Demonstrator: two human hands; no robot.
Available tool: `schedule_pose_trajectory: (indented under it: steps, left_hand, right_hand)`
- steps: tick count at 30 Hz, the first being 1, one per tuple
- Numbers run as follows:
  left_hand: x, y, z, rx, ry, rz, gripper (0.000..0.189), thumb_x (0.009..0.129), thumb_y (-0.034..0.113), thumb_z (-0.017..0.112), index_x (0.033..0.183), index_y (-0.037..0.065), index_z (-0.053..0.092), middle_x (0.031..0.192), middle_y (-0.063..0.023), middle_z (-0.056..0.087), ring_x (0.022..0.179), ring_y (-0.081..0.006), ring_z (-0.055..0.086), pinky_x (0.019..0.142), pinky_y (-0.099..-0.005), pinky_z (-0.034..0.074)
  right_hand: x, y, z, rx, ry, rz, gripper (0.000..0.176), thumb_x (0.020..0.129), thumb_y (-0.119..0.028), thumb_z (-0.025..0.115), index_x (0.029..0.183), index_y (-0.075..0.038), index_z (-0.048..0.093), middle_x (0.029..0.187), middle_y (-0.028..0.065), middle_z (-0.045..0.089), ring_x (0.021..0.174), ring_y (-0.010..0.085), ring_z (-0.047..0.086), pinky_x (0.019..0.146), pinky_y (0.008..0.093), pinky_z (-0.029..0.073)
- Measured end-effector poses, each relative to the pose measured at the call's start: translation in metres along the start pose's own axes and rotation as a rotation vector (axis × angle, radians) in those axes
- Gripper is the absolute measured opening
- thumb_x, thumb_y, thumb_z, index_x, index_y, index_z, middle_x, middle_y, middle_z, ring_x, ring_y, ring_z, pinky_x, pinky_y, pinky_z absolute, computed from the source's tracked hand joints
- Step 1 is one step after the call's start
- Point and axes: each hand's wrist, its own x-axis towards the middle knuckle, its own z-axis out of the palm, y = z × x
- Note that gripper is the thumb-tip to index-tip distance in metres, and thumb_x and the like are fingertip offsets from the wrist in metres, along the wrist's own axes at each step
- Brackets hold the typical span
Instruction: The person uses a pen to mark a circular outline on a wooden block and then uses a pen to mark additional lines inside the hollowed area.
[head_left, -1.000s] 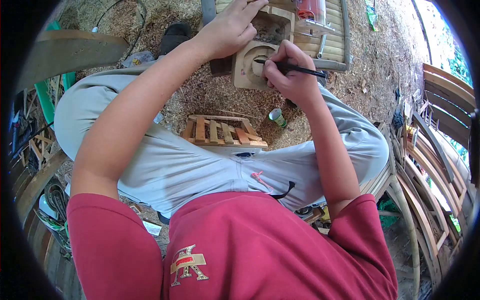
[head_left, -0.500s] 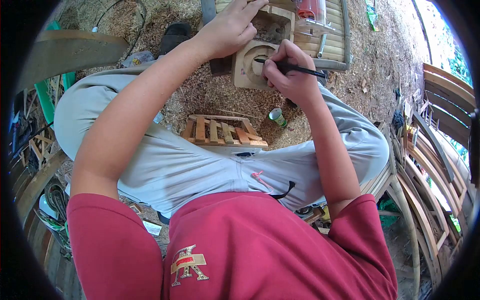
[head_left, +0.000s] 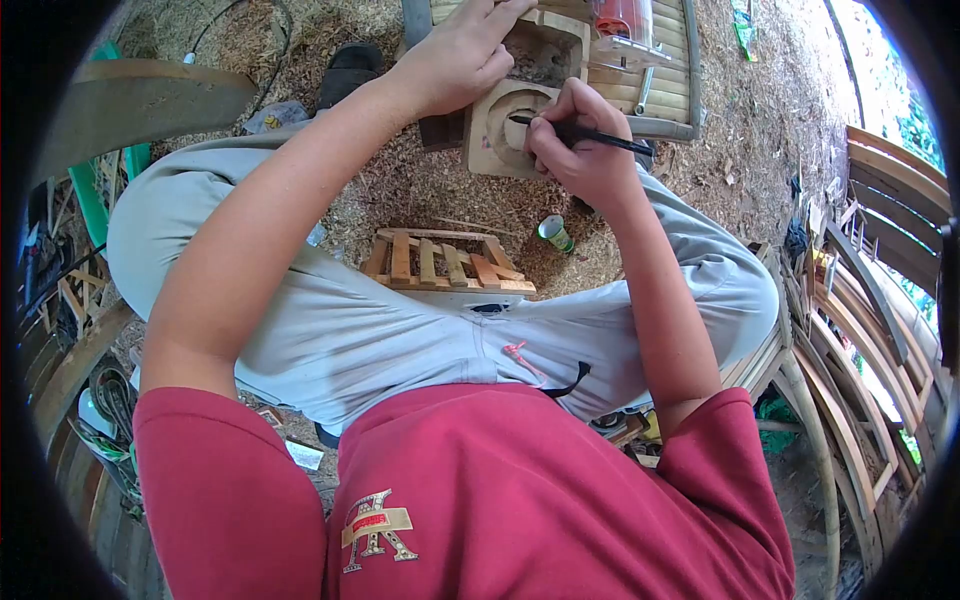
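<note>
My right hand (head_left: pixel 583 150) is closed in a writing grip round a slim black pen-like tool (head_left: pixel 612 139). Its tip touches the round hollow of a pale wooden block (head_left: pixel 482 152), near a lighter raised patch in the middle. Whether the tool is a pen or a fine blade is too small to tell. My left hand (head_left: pixel 462 58) lies with stretched fingers along the far left side of the block, by a square wooden box-like recess (head_left: pixel 572 40) holding dark bits.
A slatted bamboo bench (head_left: pixel 683 75) carries a clear container with red contents (head_left: pixel 622 20) and a wrench (head_left: pixel 645 92). Below stand a small slatted wooden stool (head_left: pixel 455 262) and a green cup (head_left: pixel 556 234) on wood shavings. Timber pieces (head_left: pixel 850 330) lean at the right.
My right hand and the tool have shifted very slightly. My left hand stays in the same place.
</note>
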Motion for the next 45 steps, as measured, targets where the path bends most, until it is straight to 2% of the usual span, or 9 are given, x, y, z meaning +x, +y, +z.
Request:
schedule_pose_trajectory:
  steps: [5, 11, 17, 20, 23, 32, 45]
  left_hand:
    - [-0.001, 0.001, 0.0, -0.011, -0.007, -0.01, 0.06, 0.092, 0.004, 0.055, 0.151, -0.005, 0.046, 0.145, -0.0308, 0.048, 0.137, -0.051, 0.049, 0.121, -0.0525, 0.04]
    - [-0.001, 0.0, 0.001, 0.002, -0.001, -0.011, 0.06, 0.093, 0.005, 0.055, 0.151, -0.005, 0.045, 0.146, -0.0309, 0.047, 0.138, -0.0512, 0.049, 0.121, -0.0524, 0.04]
    - [-0.001, 0.0, 0.0, 0.0, -0.004, -0.013, 0.06, 0.093, 0.005, 0.055, 0.152, -0.005, 0.045, 0.146, -0.0311, 0.047, 0.138, -0.051, 0.048, 0.121, -0.0522, 0.04]
    - [-0.001, 0.001, -0.001, -0.009, 0.0, -0.005, 0.06, 0.093, 0.004, 0.055, 0.151, -0.005, 0.045, 0.146, -0.031, 0.047, 0.138, -0.0509, 0.048, 0.121, -0.0522, 0.04]
    - [0.0, 0.001, -0.001, -0.005, -0.01, -0.01, 0.06, 0.092, 0.004, 0.055, 0.151, -0.005, 0.045, 0.145, -0.0308, 0.047, 0.138, -0.0507, 0.049, 0.121, -0.0522, 0.04]
    - [0.0, -0.001, 0.0, -0.011, 0.005, 0.01, 0.061, 0.092, 0.004, 0.055, 0.151, -0.005, 0.045, 0.145, -0.0308, 0.048, 0.138, -0.0507, 0.049, 0.121, -0.0519, 0.04]
    - [0.0, -0.001, 0.0, -0.002, 0.008, 0.024, 0.06, 0.092, 0.004, 0.055, 0.151, -0.006, 0.045, 0.144, -0.0311, 0.048, 0.137, -0.0508, 0.049, 0.121, -0.0519, 0.04]
  right_hand:
    - [-0.001, -0.008, -0.001, -0.006, -0.001, 0.084, 0.021, 0.093, -0.005, 0.076, 0.088, -0.001, 0.056, 0.069, 0.0023, 0.062, 0.065, 0.0071, 0.06, 0.058, 0.0271, 0.05]
    - [0.0, 0.002, -0.002, -0.017, -0.027, 0.001, 0.021, 0.092, -0.006, 0.076, 0.087, -0.001, 0.056, 0.07, 0.0033, 0.063, 0.066, 0.0072, 0.061, 0.058, 0.0277, 0.05]
    - [0.0, -0.006, -0.002, 0.004, -0.02, 0.067, 0.021, 0.092, -0.005, 0.075, 0.087, -0.001, 0.056, 0.07, 0.0038, 0.062, 0.064, 0.0074, 0.061, 0.058, 0.0278, 0.05]
    - [0.002, 0.002, -0.002, -0.065, -0.036, -0.048, 0.02, 0.093, -0.005, 0.074, 0.086, -0.002, 0.056, 0.068, 0.0027, 0.062, 0.063, 0.0072, 0.062, 0.057, 0.0274, 0.05]
    - [-0.001, -0.008, -0.003, 0.015, -0.023, 0.052, 0.021, 0.093, -0.005, 0.074, 0.086, -0.002, 0.055, 0.067, 0.002, 0.062, 0.061, 0.0071, 0.061, 0.056, 0.0275, 0.049]
    - [0.001, -0.005, -0.003, -0.042, -0.051, 0.003, 0.02, 0.094, -0.006, 0.074, 0.087, -0.003, 0.055, 0.067, 0.0024, 0.063, 0.062, 0.0069, 0.062, 0.055, 0.0268, 0.049]
    - [0.001, -0.007, -0.004, 0.014, -0.056, 0.062, 0.02, 0.093, -0.006, 0.075, 0.086, -0.002, 0.056, 0.068, 0.0035, 0.065, 0.061, 0.0081, 0.063, 0.055, 0.0279, 0.049]
